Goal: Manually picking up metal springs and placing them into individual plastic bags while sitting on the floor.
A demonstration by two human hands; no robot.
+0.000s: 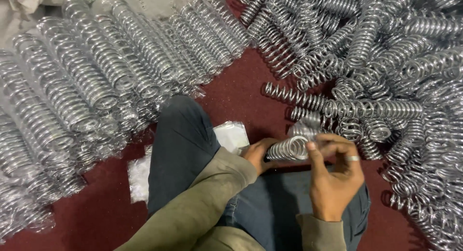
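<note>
Held over lap: spring [289, 148], gripped between left hand [257, 154] at near end and right hand [335, 176] at far end. Long axis running left-right, slightly away. Both hands clenched on it. Loose spring pile [386, 77] right, bagged rows [96, 77] left.

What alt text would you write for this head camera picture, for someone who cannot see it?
Seated on a dark red floor, a person holds one shiny metal coil spring between the left hand and right hand. Bagged springs in rows lie to the left, a loose spring pile to the right.
</note>
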